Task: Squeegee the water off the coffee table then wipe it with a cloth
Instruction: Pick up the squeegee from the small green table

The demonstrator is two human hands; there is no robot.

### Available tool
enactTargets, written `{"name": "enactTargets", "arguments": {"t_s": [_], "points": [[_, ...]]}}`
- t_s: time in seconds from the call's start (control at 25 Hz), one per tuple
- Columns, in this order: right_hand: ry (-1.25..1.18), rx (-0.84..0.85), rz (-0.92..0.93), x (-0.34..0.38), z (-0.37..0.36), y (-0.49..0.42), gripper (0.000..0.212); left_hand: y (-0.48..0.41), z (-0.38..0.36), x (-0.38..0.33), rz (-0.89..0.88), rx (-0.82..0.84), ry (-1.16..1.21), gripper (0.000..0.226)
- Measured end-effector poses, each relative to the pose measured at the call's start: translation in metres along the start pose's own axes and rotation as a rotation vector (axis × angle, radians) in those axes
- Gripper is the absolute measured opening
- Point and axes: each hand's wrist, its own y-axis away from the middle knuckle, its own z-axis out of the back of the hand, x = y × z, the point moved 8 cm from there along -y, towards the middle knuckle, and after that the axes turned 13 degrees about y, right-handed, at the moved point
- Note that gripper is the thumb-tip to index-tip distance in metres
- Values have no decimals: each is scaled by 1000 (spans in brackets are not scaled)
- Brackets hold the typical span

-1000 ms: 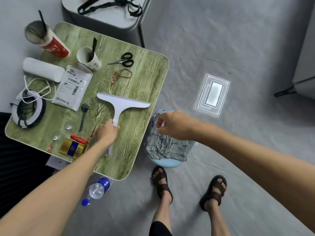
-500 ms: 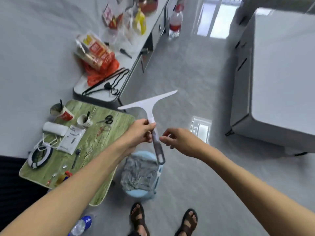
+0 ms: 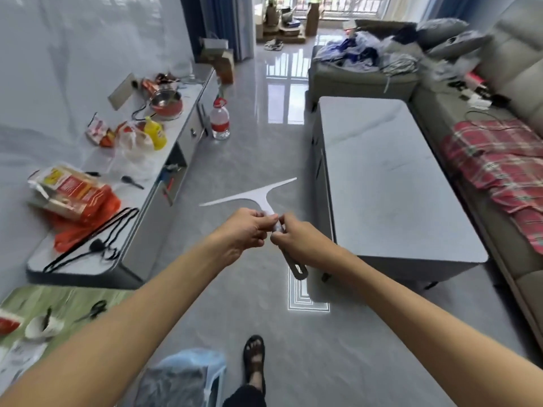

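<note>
Squeegee [image 3: 255, 197]: gripped mid-air by left hand [image 3: 245, 230] and right hand [image 3: 296, 240], fingers closed on handle. Step: carrying; next, blade onto coffee table's tabletop [image 3: 390, 183].

A long low counter [image 3: 88, 268] runs along the white wall at left, carrying a tangled black cord [image 3: 97, 245], orange bags of packaged snacks [image 3: 73, 195], a clear plastic bag [image 3: 133, 154], a yellow bottle [image 3: 155, 132] and a red pot [image 3: 166, 104]. A large water jug [image 3: 219, 120] stands on the glossy grey floor [image 3: 249, 160] just beside the counter's far end. At right, a grey sofa [image 3: 517, 69] holds a red plaid blanket [image 3: 499, 160], cushions [image 3: 440, 30] and heaped clothes [image 3: 355, 54]. In the near left corner, a green wood-grain side table [image 3: 73, 298] bears scissors [image 3: 92, 310] and a paper cup [image 3: 41, 326]. Cardboard boxes [image 3: 282, 27] sit by the bright far window.
</note>
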Motion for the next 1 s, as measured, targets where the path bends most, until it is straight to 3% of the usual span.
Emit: {"name": "enactTargets", "arguments": {"t_s": [0.24,0.44,0.52,0.84,1.0], "points": [[143,-90,-131,-76,88,-146,17,-159,-20,-90,1,100,-476,14],[165,-151,-305,-149,183,-235,35,-285,-61,-212,-330,160,-957,15],[137,-147,-369,-188,206,-283,33,-348,-73,-242,-383,181,-1156,18],[158,-59,-456,-293,299,-515,29,-614,-94,-325,-202,370,-1478,31],[171,-99,-432,-296,392,-626,25,-718,-103,-412,-259,356,-1348,27]]}}
